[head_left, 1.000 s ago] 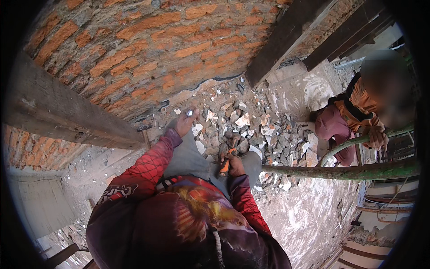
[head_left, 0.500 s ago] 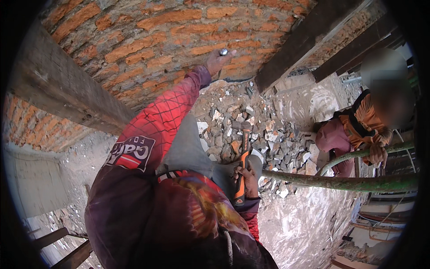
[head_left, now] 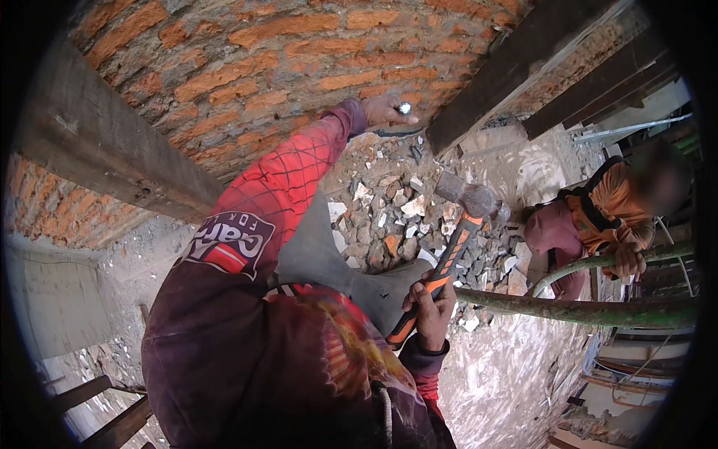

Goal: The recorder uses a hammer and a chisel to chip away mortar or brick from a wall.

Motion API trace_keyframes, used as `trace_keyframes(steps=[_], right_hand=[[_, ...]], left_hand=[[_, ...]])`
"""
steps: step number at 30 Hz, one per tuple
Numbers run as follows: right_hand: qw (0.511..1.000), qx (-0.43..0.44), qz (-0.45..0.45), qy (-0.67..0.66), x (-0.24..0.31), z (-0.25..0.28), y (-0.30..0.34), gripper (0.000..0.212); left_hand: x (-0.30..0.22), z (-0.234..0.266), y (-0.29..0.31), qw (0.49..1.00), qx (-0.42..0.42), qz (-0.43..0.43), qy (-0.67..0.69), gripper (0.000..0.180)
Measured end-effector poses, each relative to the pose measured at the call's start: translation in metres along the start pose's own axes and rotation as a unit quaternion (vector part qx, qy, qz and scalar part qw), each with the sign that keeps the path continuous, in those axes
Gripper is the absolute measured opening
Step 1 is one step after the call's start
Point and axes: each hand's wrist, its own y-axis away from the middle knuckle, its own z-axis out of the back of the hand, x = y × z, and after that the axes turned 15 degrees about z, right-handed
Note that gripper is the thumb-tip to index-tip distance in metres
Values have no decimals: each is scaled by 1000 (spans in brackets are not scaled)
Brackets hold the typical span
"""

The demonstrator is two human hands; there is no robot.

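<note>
My left hand (head_left: pixel 383 111) reaches out to the brick wall (head_left: pixel 299 82), closed around a metal chisel (head_left: pixel 404 108). Only the chisel's round, shiny end shows; its tip is hidden. In my right hand (head_left: pixel 434 310) is a hammer (head_left: pixel 454 251) with an orange and black handle, gripped low near its end. The heavy grey hammer head is raised over the rubble (head_left: pixel 400 217), apart from the chisel.
A thick wooden beam (head_left: pixel 112 142) slants down at left, another dark beam (head_left: pixel 508 75) at right of the chisel. Green poles (head_left: pixel 583 308) stretch in from the right. Beyond them a person (head_left: pixel 598 209) in orange and black crouches, one hand on a pole.
My right hand has lifted the hammer, its head swinging up and to the right. My left hand and the chisel have shifted right and slightly down along the wall.
</note>
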Motion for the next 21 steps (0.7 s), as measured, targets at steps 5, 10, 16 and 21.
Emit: trace_keyframes(steps=[5,10,16,21], right_hand=[[968,-57,242,35,74,-17,-28,24],[788,-126,595,93,172,-50,-80,25],[710,-150,678,119,140,-90,-128,18],[877,113,175,432,-38,-34,-116,16]], left_hand=[[5,7,-3,993,-85,-39,-68,72],[26,4,-5,988,-89,-44,-119,58],[10,5,-13,972,53,55,-224,53],[33,-11,-16,991,-8,-37,-130,44]])
